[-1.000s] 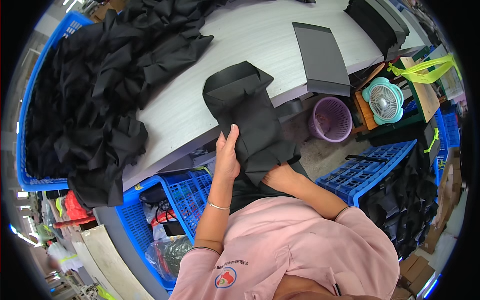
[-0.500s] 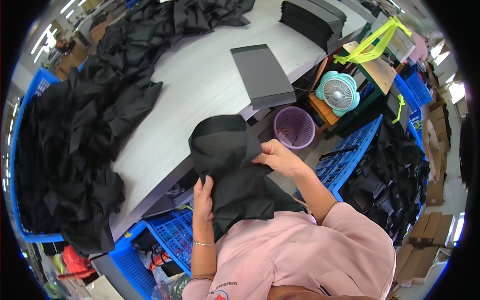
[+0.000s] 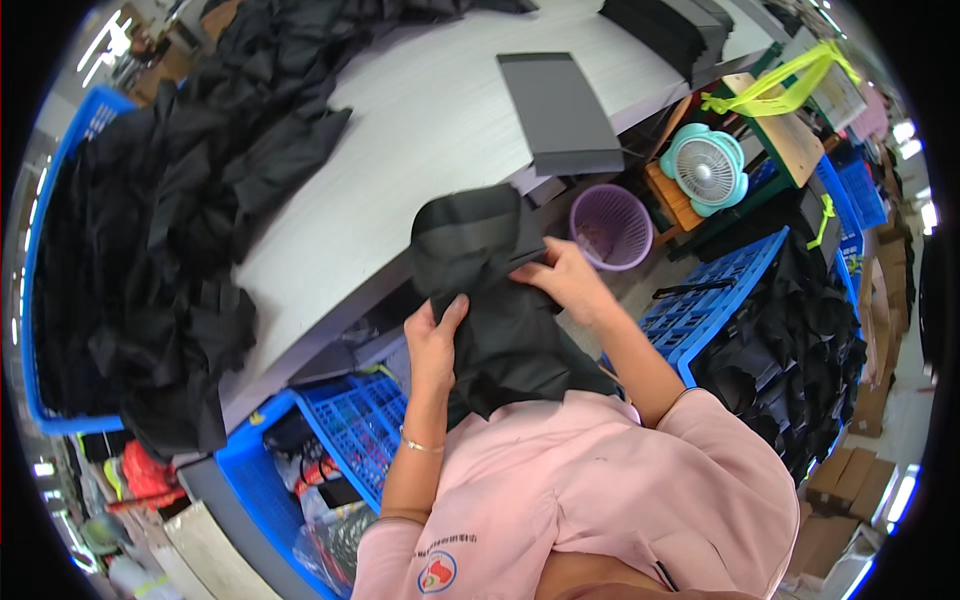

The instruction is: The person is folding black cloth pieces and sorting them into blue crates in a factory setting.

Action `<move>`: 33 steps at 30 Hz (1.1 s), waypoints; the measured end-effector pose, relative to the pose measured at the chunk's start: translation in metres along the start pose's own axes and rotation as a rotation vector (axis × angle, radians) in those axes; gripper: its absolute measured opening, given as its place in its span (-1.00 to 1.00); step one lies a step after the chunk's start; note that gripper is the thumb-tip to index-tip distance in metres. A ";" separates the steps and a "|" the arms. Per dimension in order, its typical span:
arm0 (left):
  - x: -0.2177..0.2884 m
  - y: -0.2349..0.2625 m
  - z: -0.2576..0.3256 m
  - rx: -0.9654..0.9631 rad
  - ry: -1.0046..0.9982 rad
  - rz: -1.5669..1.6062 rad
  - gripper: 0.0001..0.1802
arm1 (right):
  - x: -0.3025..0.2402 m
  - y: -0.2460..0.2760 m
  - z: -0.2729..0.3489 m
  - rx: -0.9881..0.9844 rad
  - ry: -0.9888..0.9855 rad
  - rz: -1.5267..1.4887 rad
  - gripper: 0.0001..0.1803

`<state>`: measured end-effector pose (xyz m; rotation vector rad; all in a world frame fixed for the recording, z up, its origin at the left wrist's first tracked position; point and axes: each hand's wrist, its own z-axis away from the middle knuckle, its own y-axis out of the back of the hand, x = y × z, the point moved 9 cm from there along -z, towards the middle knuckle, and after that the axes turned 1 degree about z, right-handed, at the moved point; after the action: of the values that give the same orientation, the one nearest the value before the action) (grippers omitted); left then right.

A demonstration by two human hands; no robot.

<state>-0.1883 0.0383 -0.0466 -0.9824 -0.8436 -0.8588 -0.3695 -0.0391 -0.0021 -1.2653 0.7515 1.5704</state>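
Before the pink shirt (image 3: 620,450), a folded black cloth piece (image 3: 505,335) looks light and limp, best held by its side edges; the left hand (image 3: 430,345), half curled, grips its left edge, thumb on top; the right hand (image 3: 572,282), nearly closed, pinches its right. At left, a blue crate (image 3: 70,424) is heaped with black cloth (image 3: 180,210); nearer, a second blue crate (image 3: 240,475) holds plastic bags (image 3: 345,538); rightward, a purple wastebasket (image 3: 632,225) holds pale scraps (image 3: 592,240), a third blue crate (image 3: 675,330) dark pieces (image 3: 775,350).
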 end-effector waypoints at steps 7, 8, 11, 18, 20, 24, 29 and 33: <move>0.000 -0.003 0.025 -0.026 0.042 0.523 -0.69 | 0.015 0.000 0.001 -0.170 -0.065 -0.248 -0.82; -0.003 0.002 0.019 -0.022 0.046 0.521 -0.69 | 0.013 -0.002 0.005 -0.170 -0.070 -0.251 -0.82; 0.002 -0.003 0.002 -0.144 0.013 0.187 -0.82 | 0.023 0.018 0.011 -0.079 -0.061 -0.368 -0.71; -0.011 0.007 -0.003 -0.153 -0.053 0.083 -0.81 | -0.004 0.014 0.032 -0.194 0.041 -0.089 -0.63; -0.008 0.002 -0.003 -0.113 -0.043 0.093 -0.80 | -0.022 0.013 0.038 -0.182 0.069 -0.145 -0.66; -0.011 -0.003 0.000 -0.188 -0.016 0.118 -0.77 | -0.002 0.018 0.029 -0.119 0.049 0.096 -0.74; -0.001 -0.019 0.012 -0.276 0.022 0.114 -0.76 | 0.020 0.019 0.023 -0.056 0.114 -0.303 -0.80; -0.003 -0.022 0.013 -0.118 -0.066 -0.224 -0.73 | 0.007 0.031 0.032 0.372 0.415 0.346 -0.85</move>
<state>-0.2121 0.0442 -0.0381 -1.0364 -0.9815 -1.0819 -0.4103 -0.0202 -0.0026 -1.2346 1.5195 1.3504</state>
